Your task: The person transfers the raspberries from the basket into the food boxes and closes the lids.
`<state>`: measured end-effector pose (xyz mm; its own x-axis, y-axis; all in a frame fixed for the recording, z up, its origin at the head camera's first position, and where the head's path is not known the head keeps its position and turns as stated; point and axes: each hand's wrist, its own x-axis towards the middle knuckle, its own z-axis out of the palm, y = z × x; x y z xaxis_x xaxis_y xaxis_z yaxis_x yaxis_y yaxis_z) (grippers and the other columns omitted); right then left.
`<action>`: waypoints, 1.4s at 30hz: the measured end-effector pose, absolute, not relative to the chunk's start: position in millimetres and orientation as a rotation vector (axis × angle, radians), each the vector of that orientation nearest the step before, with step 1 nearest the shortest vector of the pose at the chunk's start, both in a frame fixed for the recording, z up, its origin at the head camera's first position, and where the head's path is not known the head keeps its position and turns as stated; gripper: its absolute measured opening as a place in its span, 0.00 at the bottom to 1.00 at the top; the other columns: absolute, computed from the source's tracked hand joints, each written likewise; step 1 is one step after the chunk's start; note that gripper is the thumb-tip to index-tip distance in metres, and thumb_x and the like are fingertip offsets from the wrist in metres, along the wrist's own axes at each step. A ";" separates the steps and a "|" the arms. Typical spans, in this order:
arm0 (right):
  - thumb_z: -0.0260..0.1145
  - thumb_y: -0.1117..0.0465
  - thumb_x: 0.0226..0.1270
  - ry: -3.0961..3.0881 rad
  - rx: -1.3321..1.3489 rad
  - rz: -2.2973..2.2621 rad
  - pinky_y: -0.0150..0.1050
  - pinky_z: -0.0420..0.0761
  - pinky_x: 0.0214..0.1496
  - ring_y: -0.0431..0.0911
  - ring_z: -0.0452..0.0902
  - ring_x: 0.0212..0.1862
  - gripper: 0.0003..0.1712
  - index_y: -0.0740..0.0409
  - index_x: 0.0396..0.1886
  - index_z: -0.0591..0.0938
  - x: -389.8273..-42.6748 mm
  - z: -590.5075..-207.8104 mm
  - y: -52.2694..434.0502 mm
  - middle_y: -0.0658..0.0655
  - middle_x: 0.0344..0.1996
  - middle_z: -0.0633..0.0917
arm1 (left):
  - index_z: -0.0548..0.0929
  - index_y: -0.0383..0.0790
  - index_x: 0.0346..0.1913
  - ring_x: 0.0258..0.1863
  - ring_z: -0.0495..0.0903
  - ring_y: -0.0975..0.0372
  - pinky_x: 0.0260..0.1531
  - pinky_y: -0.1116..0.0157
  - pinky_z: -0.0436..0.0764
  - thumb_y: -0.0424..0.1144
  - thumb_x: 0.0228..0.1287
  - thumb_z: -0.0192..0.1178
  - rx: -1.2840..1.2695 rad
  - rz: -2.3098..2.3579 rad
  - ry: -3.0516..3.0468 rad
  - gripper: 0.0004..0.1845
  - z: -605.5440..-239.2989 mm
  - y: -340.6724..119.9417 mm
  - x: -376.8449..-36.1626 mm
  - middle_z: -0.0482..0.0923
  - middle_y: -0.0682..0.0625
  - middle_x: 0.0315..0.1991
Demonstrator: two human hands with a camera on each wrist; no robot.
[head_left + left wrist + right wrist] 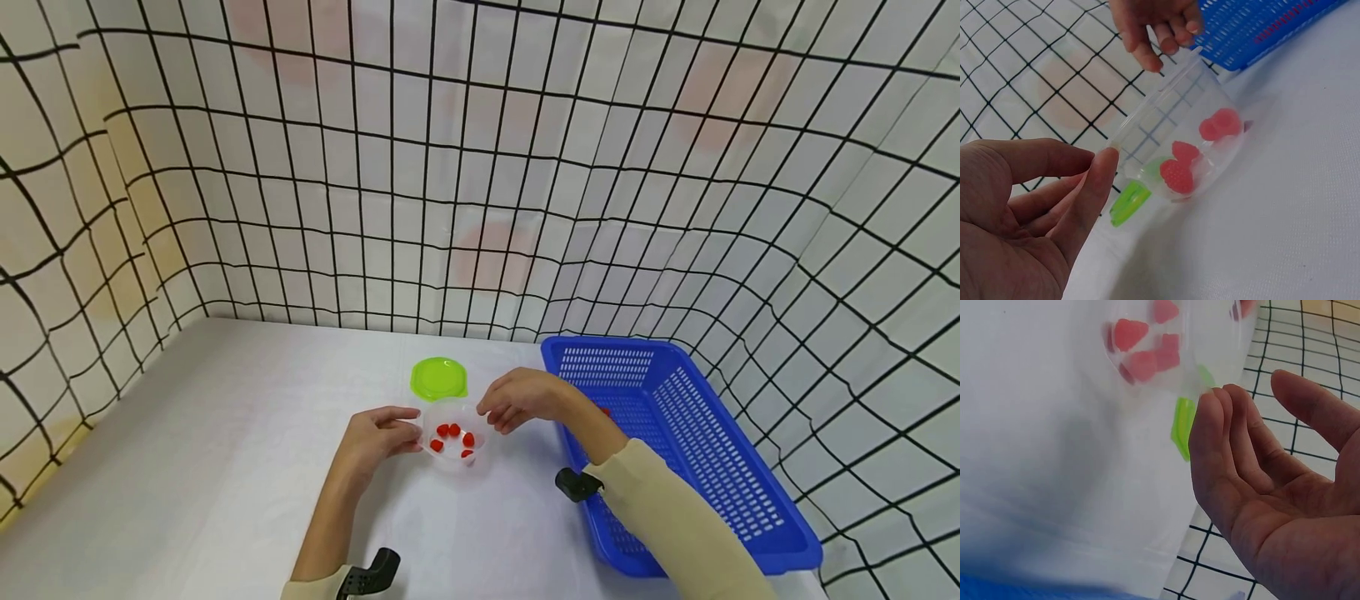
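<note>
A clear plastic container (450,461) stands on the white table with several red raspberries (454,430) on its bottom. My left hand (380,439) pinches its rim between thumb and index finger, on the left side. At the opposite side, my right hand (525,397) hovers by the rim with bent, relaxed fingers. In the right wrist view its thumb (1310,403) is well apart from the other fingers, and nothing lies between them. Just behind the container, a bright green lid (438,379) lies flat on the table.
To the right stands a large blue perforated basket (727,442), with my right forearm reaching across it. A bit of red (604,411) shows inside, partly hidden by that arm. Black netting (465,175) over pale sheeting walls in the back and sides of the white table (225,467).
</note>
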<state>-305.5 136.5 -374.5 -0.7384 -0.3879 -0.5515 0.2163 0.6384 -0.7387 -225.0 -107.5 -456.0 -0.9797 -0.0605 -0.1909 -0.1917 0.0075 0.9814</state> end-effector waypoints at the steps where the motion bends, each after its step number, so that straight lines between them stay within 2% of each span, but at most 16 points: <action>1: 0.69 0.58 0.68 2.150 -0.131 -1.094 0.40 0.89 0.47 0.54 0.86 0.42 0.18 0.66 0.51 0.84 -305.7 -372.0 139.2 0.67 0.45 0.86 | 0.86 0.32 0.53 0.30 0.89 0.56 0.40 0.64 0.89 0.31 0.65 0.67 -0.270 2.130 2.161 0.15 -455.8 -107.2 -224.8 0.88 0.42 0.36; 11: 0.72 0.57 0.65 2.209 -0.105 -1.179 0.42 0.89 0.47 0.49 0.84 0.36 0.19 0.66 0.49 0.84 -308.8 -348.8 172.2 0.61 0.38 0.86 | 0.86 0.33 0.53 0.30 0.88 0.56 0.41 0.63 0.89 0.31 0.65 0.66 -0.269 2.115 2.175 0.15 -454.8 -106.2 -223.7 0.88 0.42 0.36; 24: 0.67 0.59 0.71 2.262 -0.110 -1.224 0.44 0.88 0.50 0.51 0.84 0.40 0.18 0.70 0.50 0.82 -309.6 -334.5 224.5 0.63 0.40 0.85 | 0.86 0.32 0.54 0.30 0.88 0.57 0.41 0.64 0.89 0.31 0.65 0.67 -0.281 2.108 2.179 0.15 -454.9 -104.5 -223.6 0.88 0.42 0.36; 31: 0.64 0.57 0.74 2.295 -0.092 -1.232 0.47 0.86 0.54 0.55 0.84 0.45 0.22 0.73 0.56 0.79 -308.7 -334.1 255.9 0.62 0.42 0.85 | 0.85 0.33 0.54 0.31 0.88 0.57 0.42 0.64 0.89 0.32 0.65 0.67 -0.287 2.091 2.192 0.16 -453.6 -104.3 -223.1 0.88 0.42 0.37; 38: 0.64 0.57 0.74 2.323 -0.039 -1.243 0.49 0.86 0.56 0.51 0.84 0.42 0.17 0.68 0.50 0.83 -305.4 -339.5 278.7 0.58 0.39 0.85 | 0.86 0.33 0.54 0.31 0.89 0.57 0.43 0.63 0.89 0.32 0.65 0.67 -0.280 2.091 2.198 0.16 -454.9 -104.6 -223.6 0.89 0.42 0.37; 42: 0.65 0.57 0.74 2.327 0.005 -1.249 0.47 0.86 0.55 0.50 0.84 0.42 0.19 0.70 0.52 0.81 -302.3 -345.6 291.1 0.58 0.40 0.85 | 0.85 0.32 0.54 0.30 0.89 0.57 0.42 0.64 0.89 0.30 0.64 0.67 -0.277 2.109 2.182 0.16 -455.8 -104.6 -224.0 0.89 0.41 0.36</action>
<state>-302.3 291.1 -345.6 -0.8774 -0.2234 -0.4246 0.2302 0.5803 -0.7812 -224.0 -104.6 -455.8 -0.9790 -0.0647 -0.1931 -0.1952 0.0279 0.9804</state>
